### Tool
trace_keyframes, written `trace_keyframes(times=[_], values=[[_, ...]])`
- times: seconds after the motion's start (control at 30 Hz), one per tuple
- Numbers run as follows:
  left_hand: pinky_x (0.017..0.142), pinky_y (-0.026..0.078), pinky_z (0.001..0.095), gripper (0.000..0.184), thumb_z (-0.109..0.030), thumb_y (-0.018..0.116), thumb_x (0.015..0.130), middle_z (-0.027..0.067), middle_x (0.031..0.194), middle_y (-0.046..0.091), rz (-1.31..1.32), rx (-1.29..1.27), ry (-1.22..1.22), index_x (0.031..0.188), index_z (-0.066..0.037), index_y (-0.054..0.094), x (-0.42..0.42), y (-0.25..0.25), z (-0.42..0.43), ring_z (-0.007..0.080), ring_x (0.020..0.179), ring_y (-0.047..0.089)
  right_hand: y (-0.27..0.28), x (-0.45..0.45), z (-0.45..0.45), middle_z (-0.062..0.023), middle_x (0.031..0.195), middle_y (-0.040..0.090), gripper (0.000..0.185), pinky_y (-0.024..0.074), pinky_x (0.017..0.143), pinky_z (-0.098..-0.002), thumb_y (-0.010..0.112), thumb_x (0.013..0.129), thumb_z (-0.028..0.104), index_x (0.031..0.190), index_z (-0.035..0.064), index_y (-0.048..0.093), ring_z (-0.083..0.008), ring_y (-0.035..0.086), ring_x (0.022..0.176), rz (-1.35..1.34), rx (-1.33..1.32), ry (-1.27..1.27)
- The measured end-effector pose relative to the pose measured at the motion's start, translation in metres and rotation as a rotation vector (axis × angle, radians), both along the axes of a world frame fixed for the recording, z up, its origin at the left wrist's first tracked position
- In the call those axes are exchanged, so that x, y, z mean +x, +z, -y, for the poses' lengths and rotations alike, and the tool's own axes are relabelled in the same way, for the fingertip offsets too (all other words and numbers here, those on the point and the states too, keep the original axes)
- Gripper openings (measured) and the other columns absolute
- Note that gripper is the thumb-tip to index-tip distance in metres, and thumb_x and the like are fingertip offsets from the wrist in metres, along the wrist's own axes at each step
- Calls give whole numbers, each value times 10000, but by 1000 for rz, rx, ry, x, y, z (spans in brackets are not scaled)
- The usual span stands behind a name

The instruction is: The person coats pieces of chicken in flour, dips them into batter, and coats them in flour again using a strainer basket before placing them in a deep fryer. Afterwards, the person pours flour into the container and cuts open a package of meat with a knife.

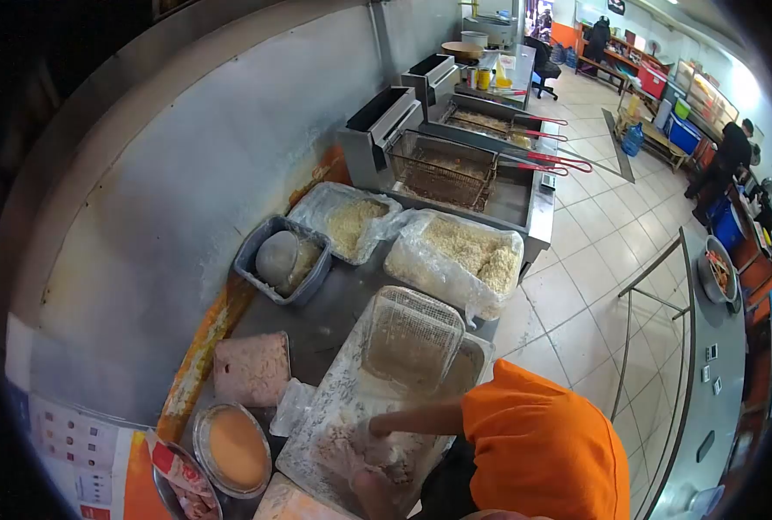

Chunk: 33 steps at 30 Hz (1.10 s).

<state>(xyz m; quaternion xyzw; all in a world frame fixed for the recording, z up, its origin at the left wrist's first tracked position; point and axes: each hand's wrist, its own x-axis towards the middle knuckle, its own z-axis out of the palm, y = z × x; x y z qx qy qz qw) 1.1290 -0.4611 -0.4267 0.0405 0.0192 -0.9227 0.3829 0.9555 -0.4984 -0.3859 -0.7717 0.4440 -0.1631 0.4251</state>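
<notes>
A long metal tray holds white flour with flour-covered pieces, likely chicken, at its near end. My right hand, coming from an orange sleeve, reaches into this flour. Close by, my left hand is also down among the coated pieces. Flour and the pieces cover the fingers of both hands, so their grip is hidden. A wire mesh basket dusted with flour rests at the tray's far end. Left of the tray stand a bowl of orange batter and a flat pan of pale pink meat.
Plastic-lined tubs of crumbs and a grey bin with a bowl stand beyond the tray. Deep fryers with red-handled baskets follow. A metal table is at right; a person in dark clothes stands farther back.
</notes>
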Motion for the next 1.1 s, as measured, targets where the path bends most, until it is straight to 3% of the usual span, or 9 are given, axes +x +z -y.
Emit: trace_keyframes(times=[0.23,0.3,0.37,0.4,0.43,0.77,0.87,1.1], values=[[943,419,358,520,-371,512,924,145,1324,424,40,9,6,1352,-95,404,1,4,1,168,1167,463,-13,-12,-7,-148,859,629,329,476,727,-378,552,824,273,1040,37,628,-300,582,768,66,-69,-36],[940,420,358,517,-368,513,923,144,1318,428,43,6,8,1349,-93,407,2,6,1,169,1162,466,-36,-10,0,-151,854,629,331,477,727,-380,553,822,273,1043,38,627,-308,580,765,218,-205,-138],[938,421,358,514,-366,514,923,143,1313,431,54,0,8,1346,-92,410,4,7,1,170,1158,468,-80,4,11,-155,848,629,332,477,726,-382,553,821,272,1045,38,625,-315,578,763,433,-520,-283],[937,422,358,513,-365,515,923,142,1310,433,60,1,11,1344,-91,411,4,7,1,170,1156,469,-52,-7,8,-156,875,623,337,470,742,-381,549,825,274,1052,36,620,-309,573,788,266,-250,-189],[936,422,358,511,-363,515,923,142,1307,435,67,2,10,1343,-91,413,5,8,1,171,1154,470,-30,-13,8,-156,902,617,341,463,758,-379,545,829,275,1060,34,614,-303,568,814,168,-143,-140],[924,428,358,496,-351,521,921,137,1280,453,130,-10,23,1329,-84,427,5,10,-2,176,1132,482,99,-14,-10,-162,1169,553,384,396,916,-367,508,870,289,1132,12,559,-244,521,1068,-399,28,24],[920,429,358,492,-348,523,920,135,1272,459,156,-18,31,1324,-82,431,5,10,-6,177,1126,485,81,-10,-17,-190,895,620,363,452,829,-390,528,841,305,1105,65,598,-295,589,872,-142,-325,-40],[912,433,358,482,-339,527,919,132,1254,472,261,-48,41,1314,-77,441,11,14,-11,181,1111,493,31,-9,-1,-171,950,622,359,445,861,-373,507,873,309,1126,69,593,-279,583,912,-107,-206,73]])
